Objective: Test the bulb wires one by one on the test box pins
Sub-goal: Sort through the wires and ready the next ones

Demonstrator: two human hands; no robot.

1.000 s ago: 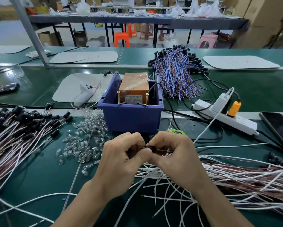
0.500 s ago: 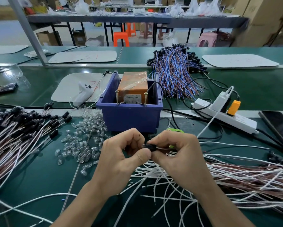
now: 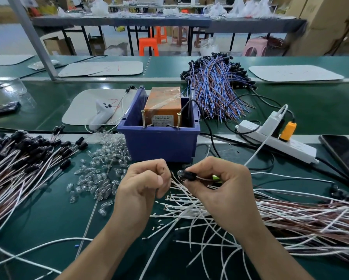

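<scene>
1. A green desk (image 3: 48,219) fills the frame from edge to edge, strewn with harness stock. A heap of white and brown wires (image 3: 280,217) spreads across the lower right.
2. The test box (image 3: 161,144), a blue bin holding a taped orange unit, sits at centre frame. Two upright pins (image 3: 143,119) rise from its near rim.
3. The left hand (image 3: 143,188) hovers low and centre with its fingers curled in and the thumb against them. Whether it pinches anything cannot be told.
4. The right hand (image 3: 220,188), just beside it, pinches the bulb wire (image 3: 189,176) by its black holder between thumb and fingertips.
5. That bulb wire is held above the desk just in front of the test box, clear of the pins. Its thin leads trail right under the palm.
6. The piece looks nearly weightless. Its leads are limp and springy and likely to wander, so each bare end probably has to be steered onto a pin.
7. The rigid black holder is the sound place to grip. The clear glass tip showing at its left end looks fragile and smooth, best left unsqueezed.
8. Loose glass bulbs (image 3: 100,174) lie scattered left of centre and would roll easily if brushed.
</scene>
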